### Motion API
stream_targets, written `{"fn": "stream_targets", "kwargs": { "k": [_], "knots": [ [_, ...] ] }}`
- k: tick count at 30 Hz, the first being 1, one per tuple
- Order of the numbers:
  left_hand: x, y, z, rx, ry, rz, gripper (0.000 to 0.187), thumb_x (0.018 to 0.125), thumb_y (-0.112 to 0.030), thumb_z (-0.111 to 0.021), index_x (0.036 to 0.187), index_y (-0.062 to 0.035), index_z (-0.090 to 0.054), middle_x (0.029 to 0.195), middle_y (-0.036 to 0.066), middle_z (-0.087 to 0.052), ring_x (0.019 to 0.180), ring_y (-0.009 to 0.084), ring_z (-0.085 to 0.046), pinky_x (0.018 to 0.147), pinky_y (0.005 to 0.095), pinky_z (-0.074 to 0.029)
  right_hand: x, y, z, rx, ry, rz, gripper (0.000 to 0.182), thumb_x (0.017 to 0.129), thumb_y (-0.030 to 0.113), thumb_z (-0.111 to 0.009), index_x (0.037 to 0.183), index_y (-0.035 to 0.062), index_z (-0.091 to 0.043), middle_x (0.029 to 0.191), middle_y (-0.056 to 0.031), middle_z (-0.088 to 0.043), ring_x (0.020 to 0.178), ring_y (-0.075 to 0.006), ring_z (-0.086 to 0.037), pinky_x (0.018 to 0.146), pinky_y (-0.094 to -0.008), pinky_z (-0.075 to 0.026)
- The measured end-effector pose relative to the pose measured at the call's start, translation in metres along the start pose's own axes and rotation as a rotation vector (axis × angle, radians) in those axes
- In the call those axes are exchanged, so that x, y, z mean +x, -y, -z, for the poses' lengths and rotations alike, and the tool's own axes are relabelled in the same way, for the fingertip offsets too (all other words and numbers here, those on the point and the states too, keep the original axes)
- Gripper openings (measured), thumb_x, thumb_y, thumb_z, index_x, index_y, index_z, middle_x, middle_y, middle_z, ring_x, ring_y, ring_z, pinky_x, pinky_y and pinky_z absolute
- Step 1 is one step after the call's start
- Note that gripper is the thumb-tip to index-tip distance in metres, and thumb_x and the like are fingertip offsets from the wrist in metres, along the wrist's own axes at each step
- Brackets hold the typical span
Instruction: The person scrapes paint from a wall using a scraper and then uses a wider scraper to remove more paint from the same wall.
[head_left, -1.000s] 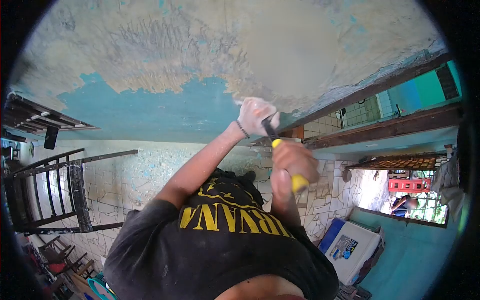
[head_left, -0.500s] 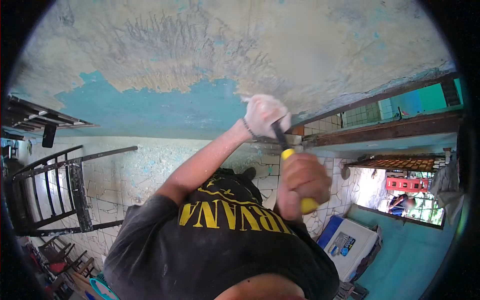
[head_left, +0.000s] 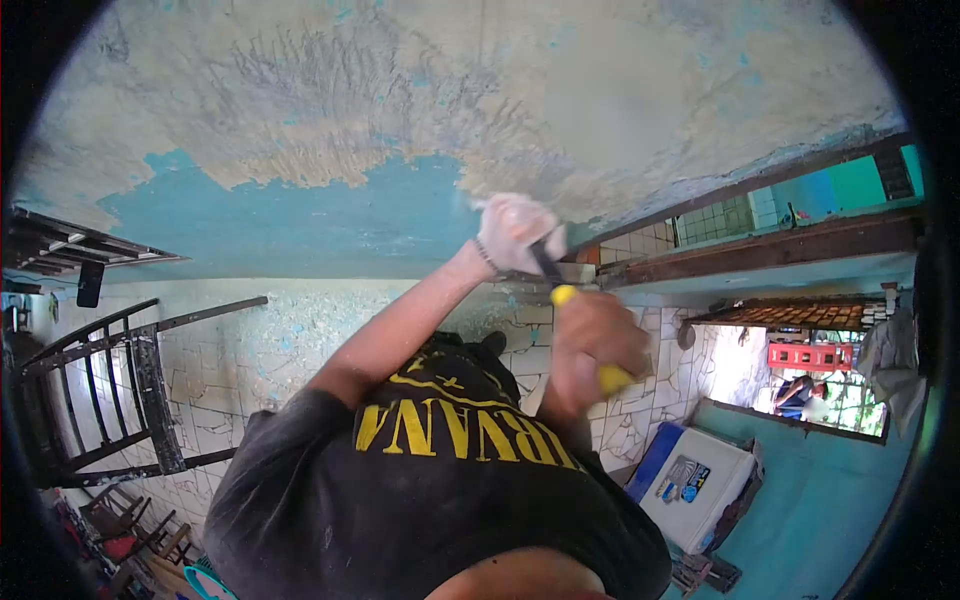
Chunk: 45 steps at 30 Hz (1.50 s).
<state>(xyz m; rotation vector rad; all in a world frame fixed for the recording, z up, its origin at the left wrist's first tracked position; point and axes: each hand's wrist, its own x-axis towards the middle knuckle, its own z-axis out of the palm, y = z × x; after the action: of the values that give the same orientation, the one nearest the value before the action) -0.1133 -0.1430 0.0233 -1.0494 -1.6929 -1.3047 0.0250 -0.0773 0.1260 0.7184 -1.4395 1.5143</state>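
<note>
A long-handled tool, seemingly a scraper [head_left: 564, 295], has a black shaft with yellow bands on its handle. My right hand [head_left: 605, 340] is wrapped round the handle, slightly blurred. Whitish and apparently dust-covered or gloved, my left hand [head_left: 516, 232] closes over the shaft's far end, with a dark bracelet at its wrist. It hides the tool's head. Just beyond lies the wall [head_left: 330, 215], where blue paint meets a ragged edge of bare, streaked plaster [head_left: 400, 100].
At left stands a dark metal frame [head_left: 160, 390]. To the right, a white and blue cooler-like box [head_left: 695, 485] sits low, and a brown ledge [head_left: 770, 250] runs along an opening. Another person [head_left: 797, 397] is outside near a red crate [head_left: 810, 356].
Both hands and the tool have shifted slightly left in view, and the right hand a little upward. The background has also shifted slightly. The grips look the same.
</note>
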Motion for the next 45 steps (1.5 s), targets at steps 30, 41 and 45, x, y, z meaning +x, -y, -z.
{"fn": "stream_targets", "kwargs": {
  "k": [30, 41, 45],
  "knots": [
    [0.032, -0.018, -0.028, -0.071, -0.084, -0.017, 0.035, 0.073, -0.005, -0.071, 0.059, -0.0115, -0.040, 0.052, 0.006, -0.040, 0.043, 0.0292, -0.046, 0.044, 0.0409, -0.035, 0.021, 0.025, 0.028, -0.171, 0.120, -0.050, 0.039, 0.088, 0.019, -0.069, 0.066, 0.0114, -0.038, 0.053, -0.0034, -0.051, 0.044, -0.0173, -0.052, 0.048, -0.0331, -0.049],
    [0.049, -0.032, -0.017, -0.069, -0.152, -0.088, 0.030, 0.074, -0.001, -0.070, 0.063, -0.0089, -0.044, 0.055, 0.008, -0.045, 0.045, 0.0303, -0.050, 0.046, 0.0390, -0.039, 0.028, 0.035, 0.027, 0.012, 0.156, 0.124, 0.027, 0.088, 0.015, -0.068, 0.073, 0.0066, -0.047, 0.054, -0.0016, -0.052, 0.041, -0.0174, -0.047, 0.047, -0.0302, -0.047],
    [-0.006, -0.008, -0.026, -0.025, -0.104, 0.092, 0.029, 0.076, -0.003, -0.070, 0.061, -0.0080, -0.046, 0.053, 0.008, -0.043, 0.044, 0.0300, -0.047, 0.045, 0.0411, -0.036, 0.014, 0.012, 0.021, -0.167, 0.359, -0.017, 0.023, 0.081, 0.013, -0.067, 0.070, 0.0055, -0.048, 0.058, -0.0045, -0.054, 0.043, -0.0194, -0.048, 0.051, -0.0333, -0.049]
  ]
}}
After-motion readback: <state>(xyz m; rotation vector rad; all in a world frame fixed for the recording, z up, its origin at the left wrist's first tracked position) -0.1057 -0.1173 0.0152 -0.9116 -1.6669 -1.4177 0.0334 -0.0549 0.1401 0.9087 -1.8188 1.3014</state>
